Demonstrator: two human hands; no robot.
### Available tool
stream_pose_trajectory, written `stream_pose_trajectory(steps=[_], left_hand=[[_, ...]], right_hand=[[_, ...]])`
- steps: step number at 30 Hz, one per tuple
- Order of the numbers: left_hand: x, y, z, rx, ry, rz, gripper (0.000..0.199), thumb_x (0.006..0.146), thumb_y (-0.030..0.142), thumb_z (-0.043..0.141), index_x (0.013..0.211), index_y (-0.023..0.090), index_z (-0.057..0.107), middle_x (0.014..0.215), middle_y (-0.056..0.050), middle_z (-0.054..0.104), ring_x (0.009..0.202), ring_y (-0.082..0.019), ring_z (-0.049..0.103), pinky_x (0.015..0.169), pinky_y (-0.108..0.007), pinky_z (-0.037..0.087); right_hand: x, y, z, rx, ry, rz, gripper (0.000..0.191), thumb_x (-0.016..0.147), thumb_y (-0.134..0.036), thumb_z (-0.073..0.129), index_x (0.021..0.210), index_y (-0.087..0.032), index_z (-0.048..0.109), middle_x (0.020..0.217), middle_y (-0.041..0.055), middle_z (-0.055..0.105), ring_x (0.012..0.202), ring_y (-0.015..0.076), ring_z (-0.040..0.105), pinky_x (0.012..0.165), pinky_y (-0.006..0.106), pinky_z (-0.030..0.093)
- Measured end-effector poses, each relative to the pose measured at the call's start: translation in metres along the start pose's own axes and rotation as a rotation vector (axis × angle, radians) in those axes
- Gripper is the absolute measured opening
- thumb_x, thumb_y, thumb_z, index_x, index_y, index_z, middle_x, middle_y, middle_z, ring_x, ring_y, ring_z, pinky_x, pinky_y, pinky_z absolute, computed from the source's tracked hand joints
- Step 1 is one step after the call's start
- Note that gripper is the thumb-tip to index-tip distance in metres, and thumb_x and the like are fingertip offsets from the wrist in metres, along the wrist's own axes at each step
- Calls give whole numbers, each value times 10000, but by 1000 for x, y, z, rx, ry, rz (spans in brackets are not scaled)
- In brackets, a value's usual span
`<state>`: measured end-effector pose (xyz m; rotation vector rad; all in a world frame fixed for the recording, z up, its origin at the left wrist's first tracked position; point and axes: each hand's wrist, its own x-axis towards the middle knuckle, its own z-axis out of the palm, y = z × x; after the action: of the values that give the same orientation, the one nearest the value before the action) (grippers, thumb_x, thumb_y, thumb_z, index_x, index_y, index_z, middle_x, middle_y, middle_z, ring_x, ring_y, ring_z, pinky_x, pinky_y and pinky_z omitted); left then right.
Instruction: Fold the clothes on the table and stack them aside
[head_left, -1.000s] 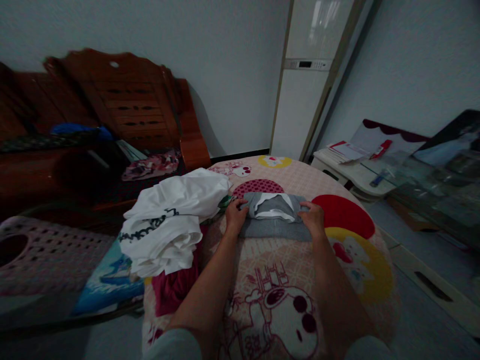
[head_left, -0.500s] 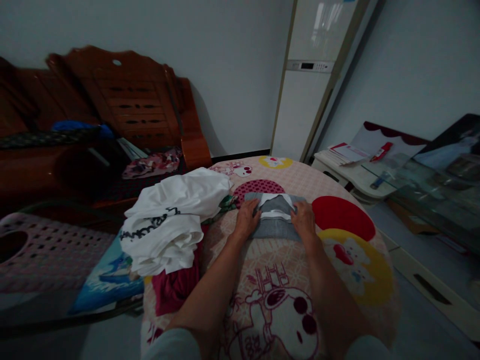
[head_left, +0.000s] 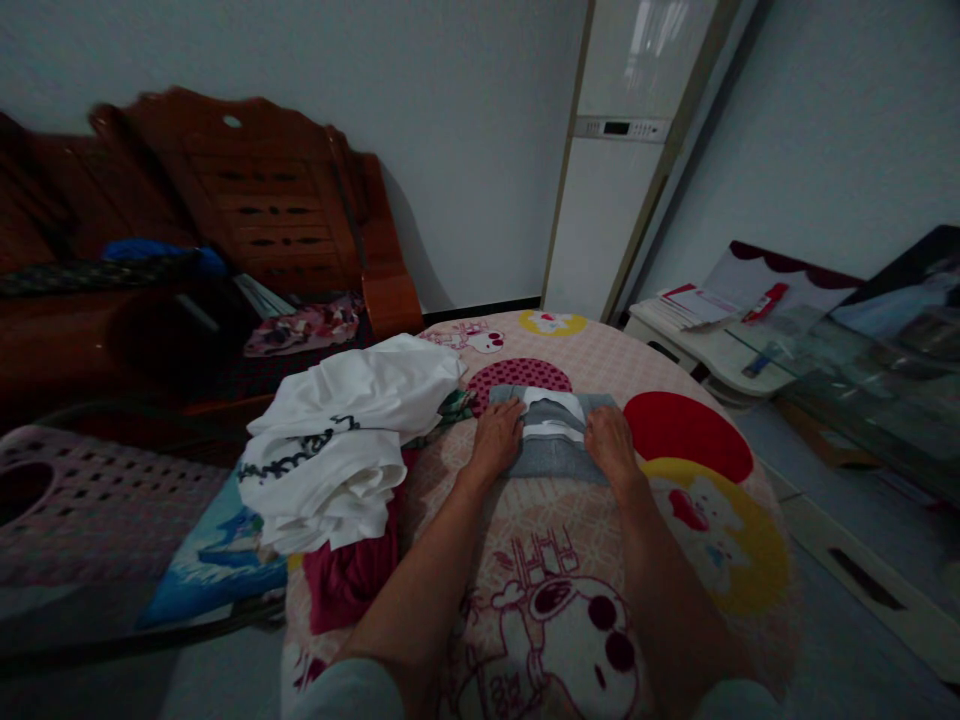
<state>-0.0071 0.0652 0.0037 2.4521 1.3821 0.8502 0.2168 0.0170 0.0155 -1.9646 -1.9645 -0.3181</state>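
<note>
A grey, denim-like folded garment (head_left: 551,461) lies on the round table, white cloth showing along its upper middle. My left hand (head_left: 496,438) grips its left side with curled fingers, and my right hand (head_left: 609,440) does the same on the right. Both hands rest low against the cloth, and parts of the fingers are hidden. Left of them is a heap of white clothes (head_left: 360,390) with black lettering. Dark red cloth (head_left: 352,580) sticks out beneath that heap, and a bit of green patterned fabric (head_left: 454,408) shows at its right.
A pink tablecloth (head_left: 525,510) with cartoon figures covers the table. Beyond it stand a carved wooden sofa (head_left: 277,220) and a tall white air conditioner (head_left: 600,220). At the right is a white cabinet (head_left: 679,345) with papers, beside a glass shelf (head_left: 817,365). A pink plastic basket (head_left: 127,500) stands at left.
The white strip in the grey garment now curves more smoothly, its peaked upper part flattened. My fingers have curled in a little at both sides. The white heap has stayed put.
</note>
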Motion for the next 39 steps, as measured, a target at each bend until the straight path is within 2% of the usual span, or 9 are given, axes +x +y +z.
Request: stream_pose_trajectory(steps=[3, 6, 10, 15, 18, 21, 25, 32, 39], left_hand=[[0, 0, -1, -1, -1, -5, 374, 898, 158, 492, 1243, 128, 631, 1372, -130, 591, 1221, -256, 556, 1072, -447, 416], [-1, 1, -2, -8, 9, -8, 376, 899, 165, 502, 1253, 133, 626, 1374, -128, 588, 1230, -255, 548, 1078, -440, 410], [-2, 4, -2, -14, 1, -18, 376, 904, 164, 502, 1259, 140, 621, 1383, -133, 579, 1246, -250, 539, 1095, -443, 395], [-4, 1, -5, -119, 22, -55, 352, 928, 220, 495, 1243, 144, 632, 1369, -123, 593, 1265, -247, 540, 1105, -425, 394], [-7, -7, -14, -186, 179, -216, 368, 959, 249, 432, 1251, 133, 623, 1309, -131, 634, 1233, -231, 571, 1076, -383, 422], [-9, -15, -25, -147, 257, -428, 363, 947, 257, 446, 1214, 107, 642, 1238, -156, 669, 1165, -250, 615, 1031, -374, 447], [-8, -16, -34, -82, 62, -565, 322, 912, 364, 534, 1053, 142, 719, 1059, -140, 738, 1028, -267, 676, 927, -346, 484], [-2, -8, -40, -27, -134, -602, 330, 862, 424, 589, 995, 152, 719, 1066, -153, 731, 1024, -281, 671, 818, -308, 480], [-5, -18, -35, -243, -140, -649, 228, 772, 289, 682, 963, 164, 693, 847, -53, 746, 769, -188, 693, 655, -236, 484]], right_hand=[[4, -1, 0, 59, 19, 9, 217, 876, -161, 465, 847, -164, 680, 932, 161, 661, 991, 296, 579, 917, 425, 437], [8, -4, 5, 194, 73, -72, 372, 952, -339, 422, 1157, -124, 647, 1254, 187, 617, 1216, 303, 516, 1029, 453, 399], [3, -11, 21, 232, -63, -170, 551, 991, -456, 319, 1423, -151, 472, 1500, 147, 446, 1397, 289, 368, 1136, 501, 282], [-1, -10, 28, 295, -62, -170, 520, 989, -453, 328, 1345, -159, 568, 1464, 144, 494, 1377, 288, 404, 1140, 492, 286], [4, 7, 23, 406, 160, -66, 482, 987, -397, 314, 1244, -138, 629, 1327, 169, 604, 1275, 261, 508, 1089, 459, 367], [6, 32, 22, 360, 363, 195, 475, 957, -371, 350, 1165, -62, 644, 1241, 240, 620, 1206, 285, 542, 1052, 463, 388], [0, 51, 32, 236, 229, 412, 409, 884, -393, 473, 1009, -62, 677, 1149, 260, 637, 1162, 327, 552, 1013, 500, 387], [6, 43, 35, 489, 118, 381, 318, 774, -398, 550, 900, -137, 680, 993, 146, 696, 985, 266, 610, 918, 397, 454], [4, 32, 16, 764, 159, 477, 419, 657, -398, 628, 989, -151, 692, 977, 69, 716, 950, 265, 630, 880, 374, 481]])
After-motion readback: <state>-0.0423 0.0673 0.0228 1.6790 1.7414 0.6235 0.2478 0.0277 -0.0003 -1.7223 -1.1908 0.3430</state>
